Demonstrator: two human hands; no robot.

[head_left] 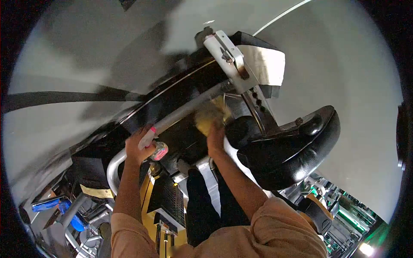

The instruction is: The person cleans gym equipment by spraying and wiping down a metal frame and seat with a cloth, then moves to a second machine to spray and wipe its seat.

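Observation:
My left hand is wrapped round a clear spray bottle with a pinkish label and a white and pink spray head, beside a curved metal tube. In my right hand is a yellow cloth, blurred by motion, lying against or close to a dark surface below a long grey metal bar. To the right of that hand, a metal post with holes rises from a black padded seat.
A silver bracket tops the post, near a white and black pad. Metal frames and a blue object are at the lower left. More equipment with green lights is at the lower right.

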